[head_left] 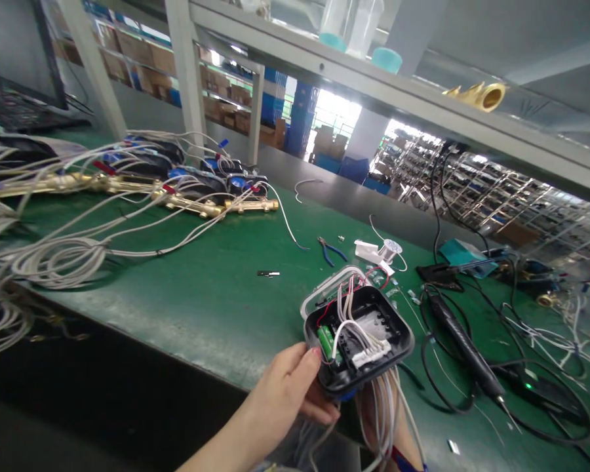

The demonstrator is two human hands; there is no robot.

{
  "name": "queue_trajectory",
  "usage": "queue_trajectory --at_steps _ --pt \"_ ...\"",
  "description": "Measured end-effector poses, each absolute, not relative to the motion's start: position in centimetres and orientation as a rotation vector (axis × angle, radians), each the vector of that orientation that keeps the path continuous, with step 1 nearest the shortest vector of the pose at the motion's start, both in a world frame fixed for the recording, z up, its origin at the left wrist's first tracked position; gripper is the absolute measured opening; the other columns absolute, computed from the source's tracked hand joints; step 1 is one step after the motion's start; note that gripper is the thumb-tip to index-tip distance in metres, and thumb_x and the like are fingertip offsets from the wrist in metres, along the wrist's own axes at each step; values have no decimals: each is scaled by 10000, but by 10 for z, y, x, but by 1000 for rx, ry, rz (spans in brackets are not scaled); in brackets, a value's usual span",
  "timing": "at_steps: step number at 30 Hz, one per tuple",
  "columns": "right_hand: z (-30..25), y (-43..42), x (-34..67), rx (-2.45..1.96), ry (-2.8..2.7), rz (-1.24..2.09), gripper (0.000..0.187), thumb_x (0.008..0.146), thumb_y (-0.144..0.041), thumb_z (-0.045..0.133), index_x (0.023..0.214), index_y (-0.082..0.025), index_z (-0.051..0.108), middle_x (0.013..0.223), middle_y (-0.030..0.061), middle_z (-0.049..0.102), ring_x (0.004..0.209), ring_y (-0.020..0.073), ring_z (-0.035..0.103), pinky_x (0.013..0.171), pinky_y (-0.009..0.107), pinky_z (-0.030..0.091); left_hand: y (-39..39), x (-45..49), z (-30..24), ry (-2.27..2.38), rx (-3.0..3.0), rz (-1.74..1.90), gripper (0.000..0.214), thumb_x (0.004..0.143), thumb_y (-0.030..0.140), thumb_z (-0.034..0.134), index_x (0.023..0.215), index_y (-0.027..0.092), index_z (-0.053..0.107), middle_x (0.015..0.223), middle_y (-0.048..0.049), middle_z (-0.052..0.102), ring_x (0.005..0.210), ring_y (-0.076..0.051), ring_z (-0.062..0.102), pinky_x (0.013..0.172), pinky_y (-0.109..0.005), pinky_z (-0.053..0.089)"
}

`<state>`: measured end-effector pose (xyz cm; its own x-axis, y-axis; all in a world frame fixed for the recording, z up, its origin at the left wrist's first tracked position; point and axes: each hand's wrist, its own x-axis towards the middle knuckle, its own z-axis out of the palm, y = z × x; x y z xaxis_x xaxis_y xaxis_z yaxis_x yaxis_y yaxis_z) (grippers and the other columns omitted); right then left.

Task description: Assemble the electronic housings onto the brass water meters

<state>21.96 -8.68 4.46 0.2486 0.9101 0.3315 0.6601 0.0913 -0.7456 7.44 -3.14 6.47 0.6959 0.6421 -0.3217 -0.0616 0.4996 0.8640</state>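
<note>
Black and open-topped, the box (407, 346) sits in our left hand (295, 380) towards the near edge of the green surface (216, 282), tilted so that we look down into it. That hand is closed about the box's left side, the thumb laid along the wall and the fingers curled underneath. Our right hand (368, 410) is below the box, behind grey cables (389, 406) that hang there; its fingers are hidden, so we cannot tell how far open it is or whether it grips anything. Inside the box we see a green battery (326, 341) against the left wall and a white connector (371, 354) at the near side, with white wires (349, 322) arching into it. A clear lid (323, 286) shows along the far left side of the box. Beyond it lie pliers (326, 246) and, to their right, a spool (392, 248). A soldering iron (465, 344) lies to the right of the box, its tip pointing towards us. Away to the left, a small black strip (268, 273) lies alone, and further off, brass pipes (191, 200) lie in a row behind a coil of cable (61, 262).
</note>
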Motion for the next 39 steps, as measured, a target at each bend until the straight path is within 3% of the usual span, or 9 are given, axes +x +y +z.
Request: queue_trajectory --at_steps 8,11,15,18,22,25,31,35,39 --pt "69 -102 254 -1758 -1303 703 404 911 -468 436 829 -150 671 613 28 661 523 161 615 451 246 472 8 54 90 906 1391 445 381 854 508 405 764 158 523 628 -29 663 575 -203 690 550 -299 573" --pt "88 -107 257 -1866 -1222 286 277 905 -400 486 943 -181 652 670 10 668 553 138 613 498 232 478 16 49 90 967 1533 423 374 863 501 397 728 170 505 612 -20 650 563 -204 686 528 -284 559" --pt "109 -81 243 -1702 -1659 -123 163 893 -217 521 1010 -215 633 926 34 675 825 157 612 738 279 498 20 50 90 1024 1581 386 372 863 502 389 715 178 499 590 -10 629 538 -203 674 500 -279 547" --pt "112 -52 232 -1597 -2004 -107 191 883 -154 520 1046 -189 613 1004 55 655 952 190 568 830 328 481 20 52 93 1012 1602 376 365 860 495 392 748 177 533 602 -8 632 546 -201 668 499 -276 543" --pt "107 -36 231 -1639 -2037 -82 52 861 -195 569 852 -185 619 815 21 644 790 169 572 704 289 468 20 52 95 1000 1619 390 376 849 512 417 712 182 536 612 -18 644 567 -201 665 519 -270 537" --pt "104 -40 234 -1644 -1812 9 157 880 -259 553 762 -190 630 729 5 649 687 136 580 633 251 439 20 50 93 1014 1647 398 408 853 544 404 684 191 519 596 -17 640 552 -197 655 514 -262 517" --pt "106 -49 238 -1642 -1503 435 411 953 -408 384 824 -195 712 691 18 668 631 123 609 591 232 435 17 46 96 1129 1927 347 432 897 534 324 699 203 519 614 -6 621 546 -184 618 534 -281 462" --pt "105 -49 237 -1560 -1382 482 338 923 -406 460 803 -198 697 704 6 684 625 119 621 583 214 451 11 49 107 1248 2340 695 415 809 546 506 1008 187 564 975 -80 636 939 -274 600 790 -419 486" --pt "106 -53 229 -1527 -1338 393 287 913 -372 491 777 -204 680 714 -10 697 617 104 621 576 186 452 11 74 110 836 2642 786 965 597 672 675 1343 142 366 1398 -167 412 1321 -343 338 1067 -513 320"
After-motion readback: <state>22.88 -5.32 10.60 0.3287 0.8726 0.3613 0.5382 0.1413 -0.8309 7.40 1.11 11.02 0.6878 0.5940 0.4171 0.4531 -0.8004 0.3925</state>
